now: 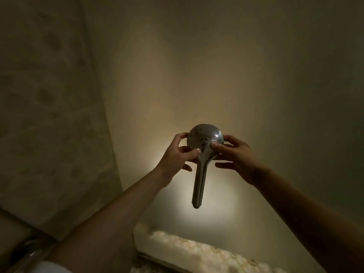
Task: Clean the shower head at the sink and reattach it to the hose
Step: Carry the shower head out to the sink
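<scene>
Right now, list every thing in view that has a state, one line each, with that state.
shower head: held up off any surface, round back toward the camera, handle pointing down, no hose attached to its lower end.
left hand: gripping the left edge of the head, thumb on its back.
right hand: gripping the right edge of the head, thumb on its back.

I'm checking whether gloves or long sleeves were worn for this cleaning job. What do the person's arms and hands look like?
Both the left hand and the right hand are bare: no gloves, and no rings, watch or bracelet visible in the dim light. Both forearms are uncovered to the frame's edge, with no sleeve showing.
</scene>
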{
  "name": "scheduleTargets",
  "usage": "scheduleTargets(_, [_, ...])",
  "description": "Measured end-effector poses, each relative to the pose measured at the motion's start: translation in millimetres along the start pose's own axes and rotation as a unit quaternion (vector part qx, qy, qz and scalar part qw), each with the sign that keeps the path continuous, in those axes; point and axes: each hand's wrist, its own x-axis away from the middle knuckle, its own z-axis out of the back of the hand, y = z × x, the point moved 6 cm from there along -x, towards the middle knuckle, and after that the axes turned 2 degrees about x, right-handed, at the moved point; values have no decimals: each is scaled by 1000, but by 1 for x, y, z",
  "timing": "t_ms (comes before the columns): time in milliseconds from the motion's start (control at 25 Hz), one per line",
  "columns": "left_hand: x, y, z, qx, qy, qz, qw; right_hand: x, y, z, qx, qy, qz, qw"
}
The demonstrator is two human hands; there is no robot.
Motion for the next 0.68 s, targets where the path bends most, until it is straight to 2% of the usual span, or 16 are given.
scheduleTargets(360, [-3,1,-222,48,-216,2,975,153,17,182,8,197,-43,979])
scheduleTargets(680, [89,16,-472,83,-354,13,931,371,23,346,25,358,-62,931])
